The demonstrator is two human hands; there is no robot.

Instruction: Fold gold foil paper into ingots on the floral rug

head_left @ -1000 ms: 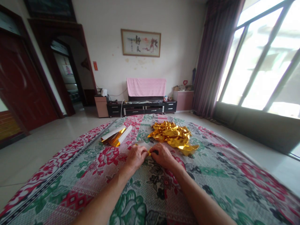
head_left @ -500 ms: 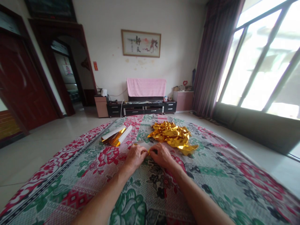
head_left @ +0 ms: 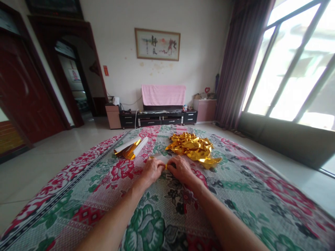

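Note:
My left hand (head_left: 154, 169) and my right hand (head_left: 180, 167) meet over the middle of the table. Both pinch a sheet of gold foil paper (head_left: 160, 157), whose pale back shows just beyond the fingers. A small gold edge peeks out between my fingertips; most of the sheet is hidden by the hands. To the right, beyond my right hand, lies a heap of folded gold foil pieces (head_left: 192, 148). Up and to the left of my left hand rest loosely curled gold sheets with white backs (head_left: 131, 148).
A flowered cloth (head_left: 104, 205) covers the round-edged table. Past its far edge stands a low black TV cabinet (head_left: 149, 122), with a pink towel (head_left: 163, 94) over the screen. A tall window (head_left: 288, 69) is on the right, a dark red door (head_left: 23, 87) on the left.
The camera view has shifted slightly. Both hands stay together pinching the gold foil paper, with the fingers a little more closed around its edge. The heap and the curled sheets lie as before.

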